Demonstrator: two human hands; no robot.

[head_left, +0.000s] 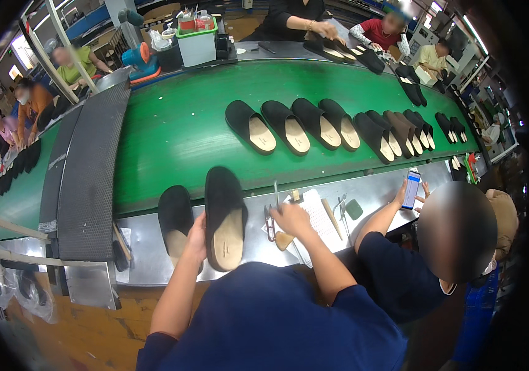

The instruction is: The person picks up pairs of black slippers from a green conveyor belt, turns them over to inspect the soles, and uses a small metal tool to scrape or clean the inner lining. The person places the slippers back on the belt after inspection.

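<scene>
Green conveyor belt (pixel 172 130) runs along the far edge of a steel table (pixel 257 238). Near the table's left end, the left hand (pixel 197 238) grips a black clog (pixel 224 198) by its side, fingertips hidden; hand and forearm partly cover a second clog (pixel 175 210). Farther right, the right hand (pixel 292 219) has curled fingers; whether they grip the thin metal tool (pixel 276 193) cannot be told.

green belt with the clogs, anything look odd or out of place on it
Mildly: toward the right of the row, a couple of brown clogs sit among black clogs, so their colour stands out. I see no spill or damage on the green belt, just small pale specks.
</scene>
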